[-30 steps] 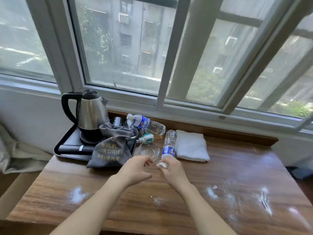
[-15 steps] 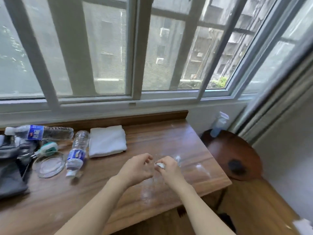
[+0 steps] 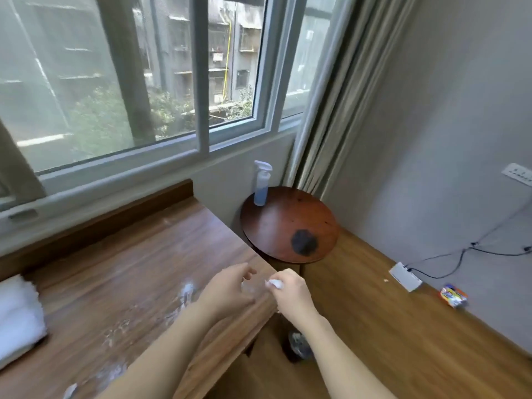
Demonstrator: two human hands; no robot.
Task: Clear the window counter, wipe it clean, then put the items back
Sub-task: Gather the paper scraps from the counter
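Wood bench (image 3: 121, 272): brown grain top under the window; white powdery smears (image 3: 184, 295) across its right part.
Writing: none legible anywhere; the wrapper's print is too blurred to read.
Hands: two, both over the bench's right corner.
Right hand (image 3: 290, 295): fingers curled, pinching one small white crumpled wad (image 3: 274, 283), held just past the bench edge.
Left hand (image 3: 227, 292): loosely curled beside the right, holding nothing, hovering over the bench top.
Towel (image 3: 17, 315): one, white, folded, on the bench at far left, partly cut off.
Round side table (image 3: 288, 226): one, dark red-brown with a black patch, just beside the bench end.
Spray bottle (image 3: 261, 182): one, clear with blue liquid, upright at the side table's back edge.
Floor: one colourful wrapper (image 3: 454, 296), one white adapter (image 3: 404, 276) with a black cable; a dark bin (image 3: 298, 345) below the right forearm.
Change: view has swung right; water bottles, glass dish and grey bag have left view; hands have gone from mid-bench to the corner, wad still pinched.
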